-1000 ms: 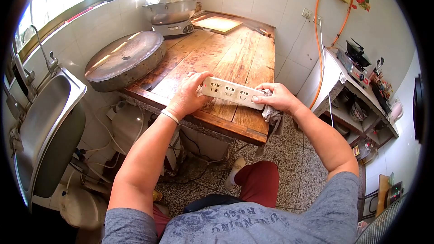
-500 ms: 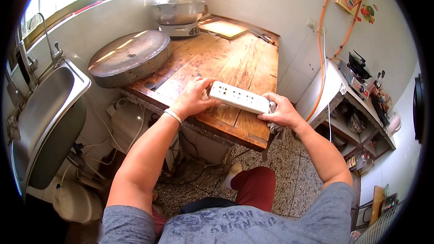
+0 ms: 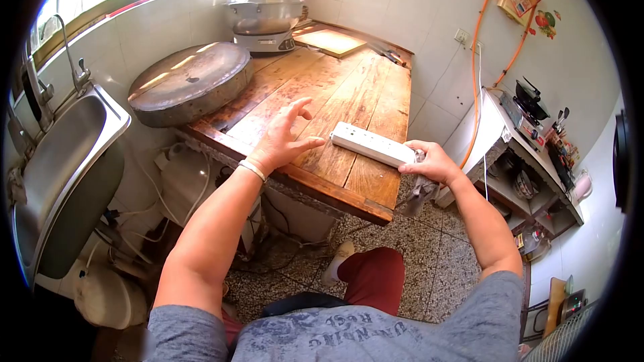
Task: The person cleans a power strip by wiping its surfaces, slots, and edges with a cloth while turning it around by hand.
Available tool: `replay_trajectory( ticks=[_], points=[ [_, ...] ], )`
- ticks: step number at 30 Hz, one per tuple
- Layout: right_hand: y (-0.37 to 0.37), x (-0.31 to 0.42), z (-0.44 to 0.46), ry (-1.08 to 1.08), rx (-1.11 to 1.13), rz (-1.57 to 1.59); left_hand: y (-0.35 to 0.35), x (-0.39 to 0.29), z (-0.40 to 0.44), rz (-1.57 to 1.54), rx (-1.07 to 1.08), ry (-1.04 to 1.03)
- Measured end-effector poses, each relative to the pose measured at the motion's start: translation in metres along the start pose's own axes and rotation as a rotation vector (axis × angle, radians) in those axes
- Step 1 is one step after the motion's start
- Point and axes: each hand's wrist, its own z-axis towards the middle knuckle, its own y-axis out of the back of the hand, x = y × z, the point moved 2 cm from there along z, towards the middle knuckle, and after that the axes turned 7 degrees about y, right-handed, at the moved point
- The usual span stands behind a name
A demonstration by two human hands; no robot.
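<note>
A white power strip (image 3: 373, 145) is tilted over the near right part of the wooden table (image 3: 315, 104). My right hand (image 3: 435, 163) grips its right end, with the thumb along the near edge. A crumpled grey cloth (image 3: 423, 191) hangs below that hand, beside the strip's end. To the left of the strip, my left hand (image 3: 284, 137) is off it, fingers and thumb spread with nothing in them. I cannot tell whether the strip's underside touches the tabletop.
A large round lid-like slab (image 3: 191, 80) lies at the table's left edge. Behind it stand an electric pot (image 3: 263, 17) and a cutting board (image 3: 331, 43). A steel sink (image 3: 70, 154) is at left; a shelf unit with a stove (image 3: 520, 117) is at right.
My left hand has let go of the strip's left end and opened. The strip has shifted right and turned in my right hand, its socket face now seen more edge-on.
</note>
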Motion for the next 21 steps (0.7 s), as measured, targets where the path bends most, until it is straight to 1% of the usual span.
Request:
replay_trajectory(
  ticks=[1, 3, 5, 7, 8, 9, 11, 12, 13, 15, 18, 19, 21],
  points=[
    [0.002, -0.002, -0.002, 0.002, -0.003, -0.003, 0.000, 0.001, 0.000, 0.010, 0.003, 0.001],
    [0.007, 0.005, -0.009, -0.069, -0.115, 0.212, 0.000, 0.000, 0.001, 0.013, 0.000, 0.004],
    [0.007, 0.001, -0.011, -0.088, -0.123, 0.233, 0.001, -0.002, 0.001, -0.032, 0.012, 0.015],
    [0.009, -0.012, -0.007, 0.015, -0.038, -0.029, 0.000, 0.000, 0.001, -0.022, 0.015, 0.008],
    [0.010, -0.009, -0.008, 0.026, -0.090, 0.058, 0.000, -0.001, 0.001, -0.016, 0.014, 0.002],
    [0.008, -0.007, -0.009, 0.028, -0.091, 0.054, 0.000, -0.001, 0.001, -0.018, 0.010, -0.001],
    [0.004, -0.003, -0.011, -0.058, -0.107, 0.220, 0.000, -0.001, 0.001, -0.022, 0.011, 0.006],
    [0.004, -0.010, -0.009, 0.015, -0.027, -0.036, 0.000, -0.001, 0.000, -0.021, 0.012, 0.005],
    [0.004, -0.019, -0.007, 0.012, -0.006, 0.028, -0.001, -0.001, -0.001, -0.013, 0.018, 0.010],
    [0.006, -0.010, -0.009, 0.048, -0.116, 0.049, 0.000, 0.000, 0.000, -0.007, 0.018, 0.013],
    [0.004, -0.012, -0.011, 0.017, -0.095, 0.085, 0.000, 0.001, 0.001, 0.017, 0.004, -0.003],
    [0.002, -0.018, -0.010, 0.027, -0.031, 0.031, -0.001, 0.002, 0.000, 0.015, 0.016, 0.005],
    [0.005, -0.009, -0.010, 0.007, -0.044, -0.031, -0.001, 0.002, 0.001, 0.013, 0.027, 0.009]
  ],
)
